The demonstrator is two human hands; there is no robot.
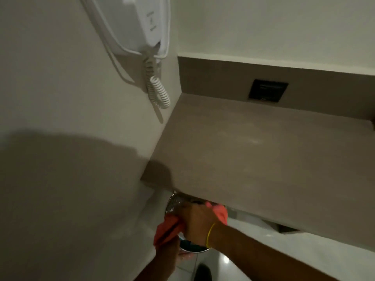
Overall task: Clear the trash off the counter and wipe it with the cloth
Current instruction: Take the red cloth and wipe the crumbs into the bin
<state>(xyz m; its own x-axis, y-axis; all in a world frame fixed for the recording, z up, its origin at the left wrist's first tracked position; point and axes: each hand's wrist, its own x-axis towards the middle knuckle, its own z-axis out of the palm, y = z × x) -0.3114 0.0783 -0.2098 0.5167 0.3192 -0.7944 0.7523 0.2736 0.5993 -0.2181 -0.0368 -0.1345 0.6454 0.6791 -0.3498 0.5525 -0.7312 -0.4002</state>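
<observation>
The brown counter (253,151) has nothing lying on the part I can see. Just below its front edge stands a round metal trash bin (172,205), with something teal inside. My right hand (197,222), with a yellow band on its wrist, is over the bin's mouth and grips an orange cloth (166,230). The cloth bunches out on both sides of the fist. My left hand (171,249) reaches up from below to the bin's near rim. The cloth hides most of it, so its grip is unclear.
A white wall-mounted hair dryer (142,27) with a coiled cord (158,92) hangs on the left wall above the counter's corner. A black socket (267,91) sits in the backsplash. Pale floor tiles (223,262) show under the counter.
</observation>
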